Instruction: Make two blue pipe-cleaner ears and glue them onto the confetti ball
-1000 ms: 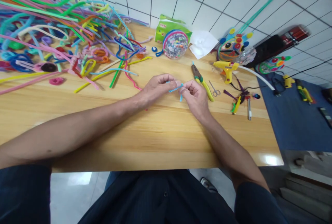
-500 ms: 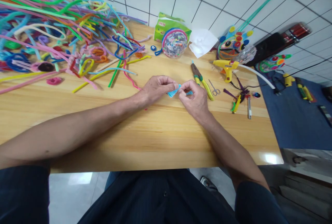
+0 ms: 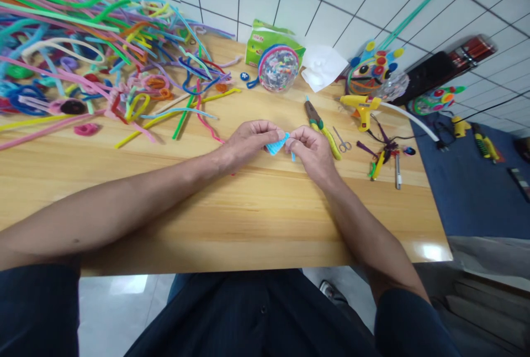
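Note:
A small light-blue piece with a ribbed surface is pinched between the thumb and fingers of my left hand, above the wooden table. Close by on the right, my right hand pinches the same blue material at the piece's upper corner. A short blue end hangs below the right fingertips. My fingers cover part of the piece. Beyond my right hand lie pliers with yellow-green handles and small scissors.
Colourful pipe cleaners are heaped on the table's left. Toward the back stand a green package and a round clear container. A yellow glue gun and a cutter knife lie to the right.
The blue end at my right fingers has swung from pointing right to hanging down. My right hand has turned slightly, and more of the blue piece shows beside my left thumb.

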`<state>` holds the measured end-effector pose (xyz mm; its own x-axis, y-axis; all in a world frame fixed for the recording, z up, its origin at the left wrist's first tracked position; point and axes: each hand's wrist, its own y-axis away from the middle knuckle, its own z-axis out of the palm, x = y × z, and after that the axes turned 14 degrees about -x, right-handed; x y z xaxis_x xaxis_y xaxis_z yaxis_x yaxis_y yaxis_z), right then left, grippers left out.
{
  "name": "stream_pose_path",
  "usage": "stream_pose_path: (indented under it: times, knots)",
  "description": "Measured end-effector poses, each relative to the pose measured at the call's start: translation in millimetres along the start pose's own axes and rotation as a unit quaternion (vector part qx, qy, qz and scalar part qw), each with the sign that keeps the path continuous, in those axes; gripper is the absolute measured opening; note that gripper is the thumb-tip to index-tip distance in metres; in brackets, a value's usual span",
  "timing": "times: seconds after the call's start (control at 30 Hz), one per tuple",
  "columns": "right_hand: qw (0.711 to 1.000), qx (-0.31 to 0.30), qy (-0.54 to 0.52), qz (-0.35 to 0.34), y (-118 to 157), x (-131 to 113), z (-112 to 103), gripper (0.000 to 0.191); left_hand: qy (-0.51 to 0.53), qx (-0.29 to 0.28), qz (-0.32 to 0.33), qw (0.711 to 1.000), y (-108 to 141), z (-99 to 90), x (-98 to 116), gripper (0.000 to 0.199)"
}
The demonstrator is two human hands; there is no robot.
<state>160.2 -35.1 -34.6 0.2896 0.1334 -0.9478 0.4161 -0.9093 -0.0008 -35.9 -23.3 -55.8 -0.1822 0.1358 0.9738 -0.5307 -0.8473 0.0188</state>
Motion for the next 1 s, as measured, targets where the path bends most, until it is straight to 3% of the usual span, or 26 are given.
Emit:
stream_pose_path:
  times: [0.1,0.23,0.37,0.53,0.7,0.83,1.0]
  knots:
    - [0.999,0.021,-0.029,0.007,-1,1,-1,0.017,-0.096,0.014,0.056,0.994,6,5.9,7,0.033]
    - [0.997,0.040,-0.069,0.018,-3,4,1,0.024,-0.296,0.035,0.150,0.943,12,11.2,6,0.033]
    - [0.994,0.016,-0.103,0.026,-1,0,6,0.037,-0.374,0.034,0.160,0.913,12,8.3,-2,0.023]
    - [0.997,0.008,-0.072,0.017,2,-3,6,0.036,-0.364,0.043,0.137,0.920,14,7.0,2,0.006]
    - [0.995,0.063,0.029,-0.071,3,1,-1,0.020,-0.298,0.050,0.079,0.950,14,8.2,11,0.007]
    - [0.988,0.045,0.097,-0.113,4,1,-4,0.030,-0.234,0.002,0.058,0.971,12,5.6,11,0.016]
    - [0.989,0.034,0.101,-0.106,4,-2,-2,0.021,-0.193,-0.061,0.042,0.978,10,5.9,8,0.024]
